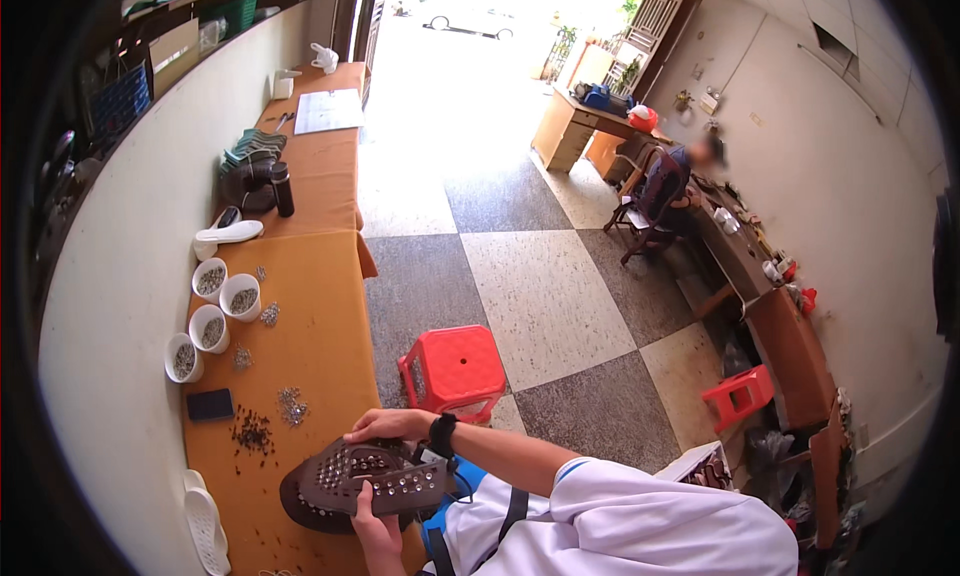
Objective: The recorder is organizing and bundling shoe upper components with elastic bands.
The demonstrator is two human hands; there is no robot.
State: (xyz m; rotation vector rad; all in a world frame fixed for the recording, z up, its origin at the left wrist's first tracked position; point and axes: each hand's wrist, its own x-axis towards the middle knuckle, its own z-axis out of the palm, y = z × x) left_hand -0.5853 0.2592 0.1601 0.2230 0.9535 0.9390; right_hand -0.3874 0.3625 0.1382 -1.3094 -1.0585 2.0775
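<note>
A dark brown shoe [338, 481], its upper dotted with shiny silver studs, is held over the near end of the orange-brown table. My left hand [377, 531] grips its lower side, thumb laid on the studded face; the other fingers are hidden beneath. Coming in from the right with a black wristband, my right hand [388, 425] is closed on the shoe's upper edge. Whether a small piece sits between its fingertips is too small to tell. Just beyond the shoe lie a pile of small dark pieces [254, 433] and a pile of silver studs [292, 406].
Several white cups [240, 298] of small metal pieces line the wall side, near a phone [210, 405]. White soles [205, 526] lie at the table's near left; a black bottle [282, 190] stands farther off. A red stool [460, 366] adjoins the table. Another person [670, 181] sits at the right-hand bench.
</note>
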